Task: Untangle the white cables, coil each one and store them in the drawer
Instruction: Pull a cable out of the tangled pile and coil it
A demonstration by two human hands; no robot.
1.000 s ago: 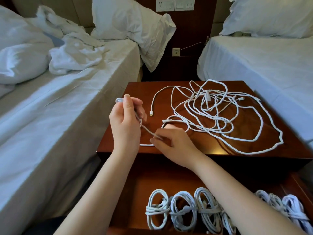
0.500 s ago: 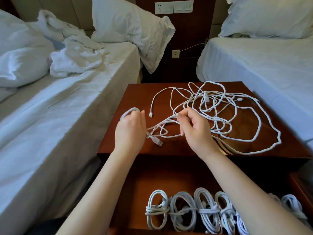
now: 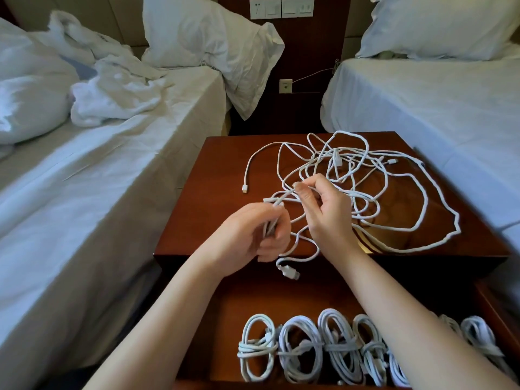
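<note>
Coiling one white cable (image 3: pixel 284 197) is the step in hand, by my read. My left hand (image 3: pixel 253 235) has its grip clamped round a small bundle of gathered strands, just above the front edge of the bench (image 3: pixel 225 170). My right hand (image 3: pixel 327 212) pinches the same line at the fingertips, right at the edge of the tangle (image 3: pixel 408 198). The plug (image 3: pixel 289 273) dangles below the left hand, over the open drawer (image 3: pixel 295 299). The other cables lie knotted across the bench, with one loose end (image 3: pixel 244 189) off to the left. A row of finished coils (image 3: pixel 298 347) sits in the drawer, so I judge we're well along but not done. Next move, I reckon: draw more slack out of the knot without dragging the whole heap, then lay another loop into the left grip.
</note>
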